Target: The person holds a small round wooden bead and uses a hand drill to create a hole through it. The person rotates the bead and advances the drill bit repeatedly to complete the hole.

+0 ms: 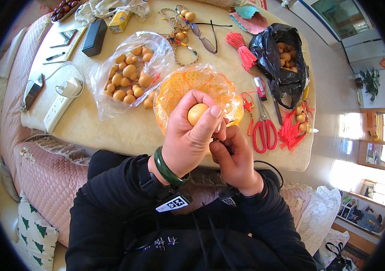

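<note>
Bright daylight pours in from the right, windows [373, 131] blown out; sharp center, fisheye bends edges, black corners.

Left hand [188, 135] raised, grip closed, right hand [235, 156] curled beside it, fingers touching

On your table [111, 131], red-handled scissors [264, 131] lie near the right edge, beside red tassels [290, 132]. A black bag [279, 54] of small gourds sits toward the far right corner. A clear bag [129, 74] of gourds rests mid-table, eyeglasses [205, 38] beyond it. A white power strip [61, 106] lies at the left edge.
</note>
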`<state>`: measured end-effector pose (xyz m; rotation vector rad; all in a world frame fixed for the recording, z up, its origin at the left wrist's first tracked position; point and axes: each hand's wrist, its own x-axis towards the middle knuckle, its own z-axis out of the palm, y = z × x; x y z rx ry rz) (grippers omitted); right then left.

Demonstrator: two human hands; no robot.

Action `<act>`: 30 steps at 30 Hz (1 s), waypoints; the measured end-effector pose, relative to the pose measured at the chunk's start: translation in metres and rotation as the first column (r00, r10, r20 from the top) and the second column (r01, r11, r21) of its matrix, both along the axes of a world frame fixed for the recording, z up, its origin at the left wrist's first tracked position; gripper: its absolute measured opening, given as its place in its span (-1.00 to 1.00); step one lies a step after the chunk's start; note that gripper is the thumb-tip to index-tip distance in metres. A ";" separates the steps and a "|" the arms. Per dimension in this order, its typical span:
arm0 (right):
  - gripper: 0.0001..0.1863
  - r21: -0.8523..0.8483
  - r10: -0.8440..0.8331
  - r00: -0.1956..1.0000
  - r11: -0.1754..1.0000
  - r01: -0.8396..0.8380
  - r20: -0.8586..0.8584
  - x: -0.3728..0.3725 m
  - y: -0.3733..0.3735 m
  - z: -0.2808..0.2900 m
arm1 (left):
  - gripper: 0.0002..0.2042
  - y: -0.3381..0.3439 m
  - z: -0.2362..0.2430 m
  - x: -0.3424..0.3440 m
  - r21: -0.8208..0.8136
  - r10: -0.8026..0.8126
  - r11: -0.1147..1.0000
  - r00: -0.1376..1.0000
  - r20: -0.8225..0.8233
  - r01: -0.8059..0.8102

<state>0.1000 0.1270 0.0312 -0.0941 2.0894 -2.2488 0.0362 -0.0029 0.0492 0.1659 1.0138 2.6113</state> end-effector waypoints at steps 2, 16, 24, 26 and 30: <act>-0.84 -0.238 0.057 0.983 0.971 -0.013 0.177 -0.001 0.002 0.002 | -0.88 -0.001 0.000 -0.001 0.043 -0.030 0.999 0.999 -0.011 0.031; -0.80 -0.484 0.250 0.942 0.867 -0.115 0.225 -0.002 0.008 0.005 | -0.89 -0.004 0.000 0.000 0.059 -0.066 0.996 0.997 -0.051 0.069; -0.86 -0.047 0.052 0.997 0.998 -0.049 0.059 0.001 -0.003 0.011 | -0.90 -0.002 0.001 0.002 0.076 -0.005 0.997 1.000 -0.031 0.007; -0.86 -0.267 0.117 0.975 0.961 -0.064 0.188 0.001 -0.002 0.014 | -0.91 -0.002 0.002 0.000 0.072 -0.007 0.997 1.000 -0.026 0.008; -0.84 -0.464 0.230 0.930 0.883 -0.075 0.287 -0.001 0.001 0.018 | -0.91 -0.006 0.006 -0.007 0.086 -0.047 0.995 0.997 -0.056 0.052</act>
